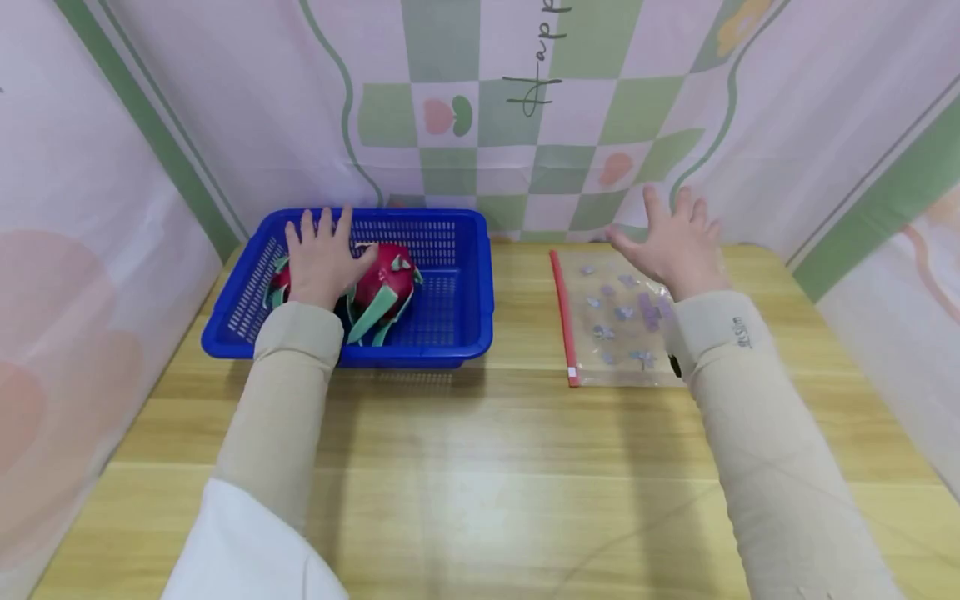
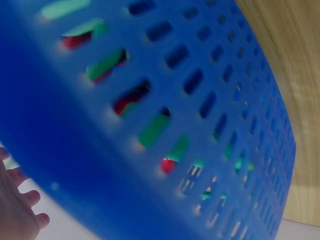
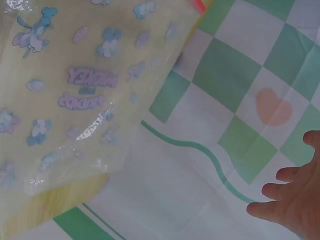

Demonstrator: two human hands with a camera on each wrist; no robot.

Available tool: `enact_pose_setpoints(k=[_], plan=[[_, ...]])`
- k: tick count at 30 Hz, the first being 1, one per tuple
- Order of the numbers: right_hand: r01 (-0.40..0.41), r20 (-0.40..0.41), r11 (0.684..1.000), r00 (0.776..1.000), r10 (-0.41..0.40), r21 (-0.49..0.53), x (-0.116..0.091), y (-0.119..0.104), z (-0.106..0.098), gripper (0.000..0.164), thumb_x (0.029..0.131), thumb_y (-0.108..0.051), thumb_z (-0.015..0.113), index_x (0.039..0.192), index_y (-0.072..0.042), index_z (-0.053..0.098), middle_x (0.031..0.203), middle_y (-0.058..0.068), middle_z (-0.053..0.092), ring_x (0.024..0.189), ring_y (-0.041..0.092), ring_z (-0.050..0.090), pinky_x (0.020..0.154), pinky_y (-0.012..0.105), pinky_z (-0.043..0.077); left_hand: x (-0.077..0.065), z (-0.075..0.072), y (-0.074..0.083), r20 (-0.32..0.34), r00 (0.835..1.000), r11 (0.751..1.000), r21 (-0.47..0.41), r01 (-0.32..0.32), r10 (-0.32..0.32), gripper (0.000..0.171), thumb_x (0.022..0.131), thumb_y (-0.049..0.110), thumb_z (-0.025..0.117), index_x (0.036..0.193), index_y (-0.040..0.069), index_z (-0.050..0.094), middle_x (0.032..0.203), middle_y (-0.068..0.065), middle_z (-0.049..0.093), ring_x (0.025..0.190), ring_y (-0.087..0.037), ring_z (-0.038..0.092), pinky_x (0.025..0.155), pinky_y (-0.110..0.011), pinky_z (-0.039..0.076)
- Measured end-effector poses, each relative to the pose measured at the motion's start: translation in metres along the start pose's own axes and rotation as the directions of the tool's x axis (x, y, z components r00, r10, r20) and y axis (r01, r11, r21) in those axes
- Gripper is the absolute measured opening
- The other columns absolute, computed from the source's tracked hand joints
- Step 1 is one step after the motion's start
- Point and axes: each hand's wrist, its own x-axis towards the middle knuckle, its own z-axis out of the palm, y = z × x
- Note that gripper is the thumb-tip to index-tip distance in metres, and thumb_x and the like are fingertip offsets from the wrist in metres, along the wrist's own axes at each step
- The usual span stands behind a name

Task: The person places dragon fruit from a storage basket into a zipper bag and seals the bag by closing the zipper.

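Observation:
My left hand [image 1: 322, 265] is spread over the left part of a blue plastic basket [image 1: 453, 358], fingers extended and holding nothing. Inside the basket lie red dragon fruits with green scales; one dragon fruit [image 1: 386, 279] shows beside my thumb, another [image 1: 279, 279] is partly hidden behind the hand. In the left wrist view, red and green show through the slots of the basket wall [image 2: 165, 65]. My right hand [image 1: 675, 242], fingers splayed, is raised over the far right part of a clear zip bag [image 1: 600, 350] printed with small cartoon figures. The bag has a red zip strip and lies flat.
Basket and bag rest on a wooden table [image 1: 480, 483]. Behind them hangs a curtain [image 1: 510, 167] with green and white checks, meeting the table's back edge. More patterned cloth [image 1: 75, 275] stands along the left and right sides.

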Motion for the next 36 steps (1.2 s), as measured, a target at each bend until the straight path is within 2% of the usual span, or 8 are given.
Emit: enact_pose_setpoints(k=[3, 10, 14, 19, 26, 32, 36], plan=[[0.019, -0.013, 1.000, 1.000, -0.019, 0.001, 0.002, 0.000, 0.007, 0.093, 0.089, -0.072, 0.028, 0.154, -0.014, -0.003, 0.152, 0.037, -0.012, 0.138, 0.061, -0.003, 0.108, 0.075, 0.005, 0.001, 0.000, -0.007, 0.000, 1.000, 1.000, -0.001, 0.016, -0.016, 0.078, 0.096, 0.055, 0.033, 0.155, 0.012, 0.004, 0.158, -0.026, 0.011, 0.146, -0.047, 0.003, 0.118, -0.062, -0.001], [0.078, -0.007, 0.997, 0.997, -0.078, 0.003, 0.003, -0.003, 0.026, 0.086, 0.093, -0.062, 0.034, 0.154, -0.008, 0.007, 0.153, 0.037, 0.005, 0.139, 0.057, 0.009, 0.112, 0.067, 0.013, -0.002, 0.000, -0.035, -0.059, 0.995, 0.996, 0.013, 0.083, -0.082, 0.078, 0.096, 0.056, 0.031, 0.153, 0.006, 0.014, 0.153, -0.031, 0.020, 0.142, -0.049, 0.014, 0.117, -0.063, 0.007], [0.112, -0.017, 0.994, 0.994, -0.112, -0.008, 0.002, -0.005, 0.039, 0.076, 0.096, -0.046, 0.043, 0.151, 0.000, 0.016, 0.149, 0.039, 0.017, 0.136, 0.057, 0.019, 0.111, 0.066, 0.019, -0.006, 0.001, -0.052, -0.048, 0.991, 0.992, 0.018, 0.126, -0.125, 0.078, 0.097, 0.057, 0.027, 0.152, 0.003, 0.016, 0.150, -0.034, 0.021, 0.139, -0.052, 0.017, 0.115, -0.064, 0.012], [0.131, -0.031, 0.991, 0.991, -0.131, -0.008, 0.002, -0.006, 0.057, 0.065, 0.097, -0.031, 0.046, 0.147, 0.003, 0.023, 0.144, 0.039, 0.028, 0.130, 0.056, 0.030, 0.108, 0.065, 0.029, -0.012, 0.003, -0.071, -0.059, 0.988, 0.990, 0.011, 0.144, -0.143, 0.072, 0.100, 0.051, 0.024, 0.149, -0.001, 0.022, 0.145, -0.038, 0.028, 0.133, -0.054, 0.025, 0.112, -0.065, 0.020], [0.135, -0.001, 0.991, 0.991, -0.135, 0.006, 0.000, -0.011, 0.083, 0.064, 0.098, -0.031, 0.047, 0.147, 0.003, 0.025, 0.144, 0.036, 0.032, 0.129, 0.053, 0.035, 0.106, 0.063, 0.033, -0.018, 0.009, -0.088, -0.107, 0.983, 0.988, -0.021, 0.150, -0.151, 0.058, 0.102, 0.033, 0.025, 0.146, -0.005, 0.026, 0.140, -0.039, 0.032, 0.128, -0.055, 0.031, 0.109, -0.064, 0.026], [0.136, 0.042, 0.991, 0.990, -0.137, 0.004, -0.002, -0.015, 0.104, 0.062, 0.099, -0.032, 0.045, 0.148, 0.001, 0.025, 0.144, 0.034, 0.035, 0.127, 0.053, 0.039, 0.104, 0.063, 0.036, -0.023, 0.018, -0.097, -0.095, 0.978, 0.982, -0.021, 0.187, -0.188, 0.055, 0.102, 0.027, 0.026, 0.139, -0.014, 0.028, 0.133, -0.041, 0.036, 0.122, -0.055, 0.033, 0.106, -0.063, 0.031], [0.139, 0.080, 0.989, 0.987, -0.142, 0.044, -0.005, -0.015, 0.115, 0.058, 0.101, -0.030, 0.042, 0.148, 0.000, 0.025, 0.144, 0.032, 0.036, 0.129, 0.050, 0.039, 0.108, 0.060, 0.034, -0.023, 0.025, -0.099, -0.091, 0.973, 0.977, -0.013, 0.212, -0.212, 0.054, 0.101, 0.026, 0.026, 0.140, -0.013, 0.026, 0.134, -0.040, 0.036, 0.121, -0.055, 0.034, 0.104, -0.063, 0.032]])
